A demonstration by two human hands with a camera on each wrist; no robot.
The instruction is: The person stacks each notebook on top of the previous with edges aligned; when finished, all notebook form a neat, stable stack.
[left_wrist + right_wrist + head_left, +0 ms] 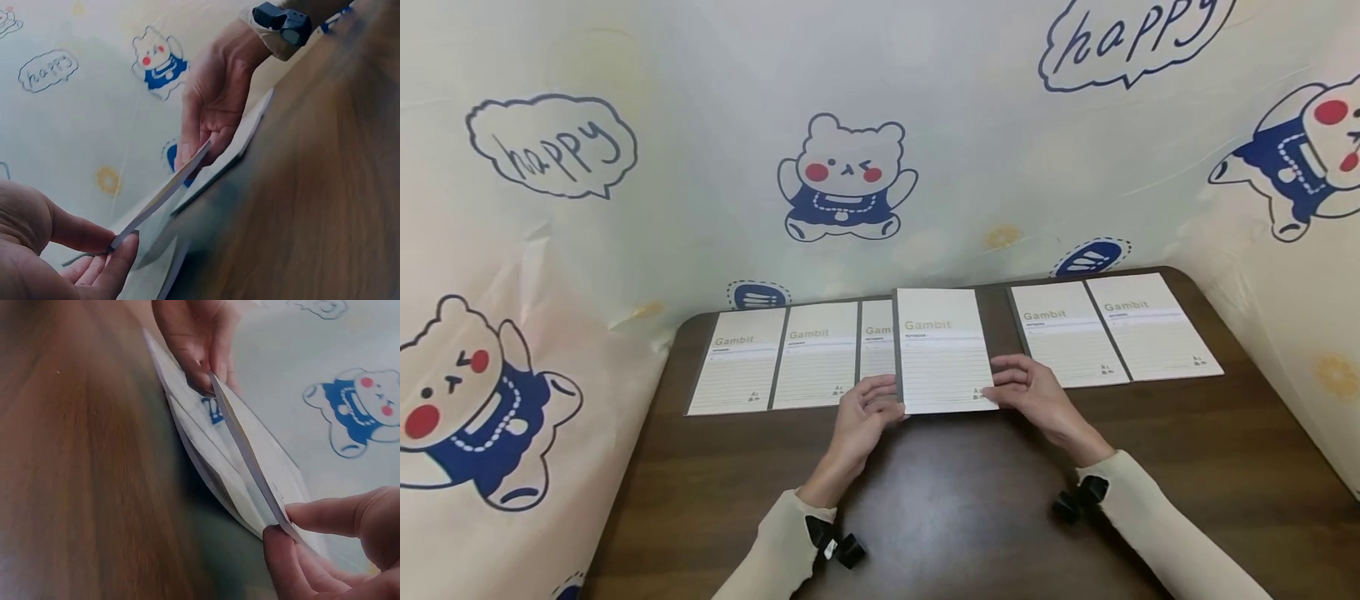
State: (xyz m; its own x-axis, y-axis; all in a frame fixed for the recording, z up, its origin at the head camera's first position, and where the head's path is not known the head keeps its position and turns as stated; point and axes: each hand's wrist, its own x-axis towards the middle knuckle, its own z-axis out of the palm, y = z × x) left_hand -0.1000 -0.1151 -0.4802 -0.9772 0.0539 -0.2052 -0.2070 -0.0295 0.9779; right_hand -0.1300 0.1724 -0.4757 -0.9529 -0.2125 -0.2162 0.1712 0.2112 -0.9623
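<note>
A white-covered notebook (940,367) with a dark spine and "Gambit" printed on it is held up off the table between both hands. My left hand (857,425) pinches its lower left corner, thumb on one face and fingers on the other. At the lower right corner, my right hand (1047,407) pinches it likewise. Both wrist views show the notebook (250,450) edge-on, above other notebooks. Behind it in the head view, a third notebook (876,350) in the left row is partly covered.
Two matching notebooks (733,362) (815,358) lie farther left along the back of the brown wooden table (970,508). Two more (1067,333) (1153,325) lie side by side at the right. A bear-printed sheet (700,183) rises right behind the table.
</note>
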